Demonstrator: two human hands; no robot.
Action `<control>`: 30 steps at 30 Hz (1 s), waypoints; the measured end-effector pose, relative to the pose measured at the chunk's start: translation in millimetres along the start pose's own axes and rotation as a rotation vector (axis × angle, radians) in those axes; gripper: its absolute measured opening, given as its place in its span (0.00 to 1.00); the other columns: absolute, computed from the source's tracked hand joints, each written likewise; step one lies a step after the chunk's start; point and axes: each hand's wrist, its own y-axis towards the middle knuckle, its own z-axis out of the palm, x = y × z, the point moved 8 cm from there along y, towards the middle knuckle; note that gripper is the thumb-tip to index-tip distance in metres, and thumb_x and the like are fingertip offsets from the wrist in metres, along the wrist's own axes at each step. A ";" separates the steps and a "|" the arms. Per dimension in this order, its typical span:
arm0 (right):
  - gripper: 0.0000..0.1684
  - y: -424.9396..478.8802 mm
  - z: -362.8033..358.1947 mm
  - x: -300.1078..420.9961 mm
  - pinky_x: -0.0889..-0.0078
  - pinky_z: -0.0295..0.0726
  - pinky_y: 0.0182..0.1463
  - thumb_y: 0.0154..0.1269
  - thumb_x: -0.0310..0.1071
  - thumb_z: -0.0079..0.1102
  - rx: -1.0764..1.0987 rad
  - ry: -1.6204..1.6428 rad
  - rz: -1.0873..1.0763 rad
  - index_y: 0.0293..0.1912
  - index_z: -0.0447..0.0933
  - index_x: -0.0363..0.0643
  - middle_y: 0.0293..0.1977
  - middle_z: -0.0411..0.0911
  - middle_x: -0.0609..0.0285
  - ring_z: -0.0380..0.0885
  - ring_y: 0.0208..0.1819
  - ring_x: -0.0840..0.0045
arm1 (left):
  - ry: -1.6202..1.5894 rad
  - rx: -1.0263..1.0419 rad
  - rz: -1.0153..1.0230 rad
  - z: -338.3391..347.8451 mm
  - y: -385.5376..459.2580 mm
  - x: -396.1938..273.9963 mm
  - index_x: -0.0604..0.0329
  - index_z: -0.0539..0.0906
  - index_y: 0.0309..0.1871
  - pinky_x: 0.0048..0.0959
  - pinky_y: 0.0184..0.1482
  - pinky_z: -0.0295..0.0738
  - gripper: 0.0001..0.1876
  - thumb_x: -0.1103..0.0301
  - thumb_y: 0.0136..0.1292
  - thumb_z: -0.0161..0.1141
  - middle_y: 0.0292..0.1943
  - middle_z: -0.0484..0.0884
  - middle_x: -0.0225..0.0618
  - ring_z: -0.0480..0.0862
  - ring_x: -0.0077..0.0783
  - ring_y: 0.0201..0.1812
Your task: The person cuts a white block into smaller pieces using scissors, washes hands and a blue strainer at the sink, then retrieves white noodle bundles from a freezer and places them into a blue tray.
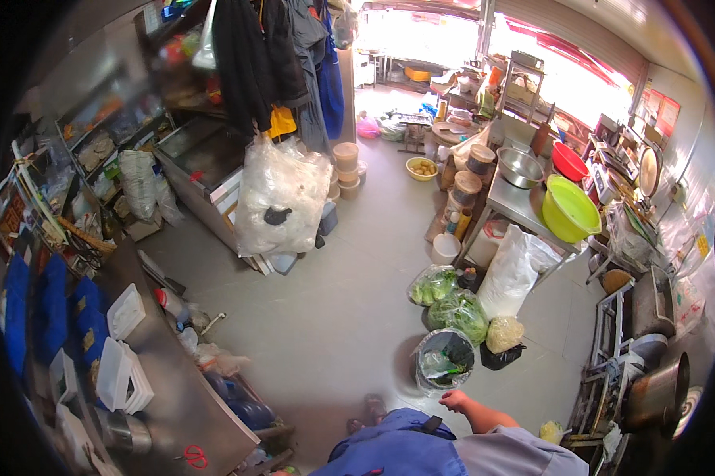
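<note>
My right hand point(453, 401) hangs low in front of my blue apron point(399, 446), with its fingers loosely bent and no object visible in it. Just beyond it is a round bin point(417, 363) lined with clear plastic, holding dark and green scraps. My left hand is out of view. Behind the bin, bags of leafy greens point(457, 315) rest on the floor. A pale yellow bag point(505, 334) sits atop a black plastic bag point(501, 357), beside a tall white sack point(506, 273).
At right, a steel table point(515, 205) carries a steel bowl point(520, 168), a green basin point(569, 208) and a red basin point(570, 160). On the left counter point(173, 381) are white trays point(122, 378) and red scissors point(195, 457). A large plastic bag point(283, 196) hangs by a cabinet.
</note>
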 end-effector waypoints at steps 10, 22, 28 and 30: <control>0.28 -3.1 -32.0 -40.3 0.73 0.71 0.21 0.61 0.45 0.69 -0.050 0.215 0.055 0.58 0.79 0.45 0.31 0.82 0.62 0.76 0.24 0.79 | -0.645 0.266 0.052 25.8 91.4 -72.8 0.64 0.83 0.55 0.28 0.49 0.79 0.18 0.66 0.64 0.68 0.43 0.86 0.35 0.84 0.26 0.42; 0.26 95.4 -75.7 -155.9 0.69 0.73 0.19 0.64 0.48 0.65 -0.130 0.188 -0.029 0.56 0.80 0.44 0.27 0.81 0.59 0.75 0.20 0.76 | -0.236 -0.020 0.102 -4.7 91.5 -253.4 0.54 0.79 0.25 0.26 0.18 0.66 0.10 0.64 0.63 0.65 0.19 0.77 0.29 0.73 0.22 0.18; 0.24 95.7 -94.6 -164.0 0.73 0.67 0.18 0.63 0.40 0.66 -0.086 0.468 0.092 0.57 0.78 0.42 0.26 0.79 0.62 0.71 0.20 0.80 | -0.281 -0.070 -0.112 10.9 112.9 -318.9 0.62 0.82 0.52 0.24 0.28 0.74 0.17 0.67 0.61 0.68 0.38 0.85 0.32 0.82 0.24 0.32; 0.24 100.7 -98.6 -162.9 0.73 0.66 0.18 0.63 0.39 0.65 -0.052 0.502 0.118 0.57 0.78 0.42 0.27 0.79 0.62 0.70 0.19 0.81 | -0.231 -0.054 -0.097 14.9 110.2 -338.5 0.63 0.82 0.55 0.25 0.31 0.77 0.20 0.65 0.61 0.69 0.41 0.86 0.35 0.84 0.26 0.36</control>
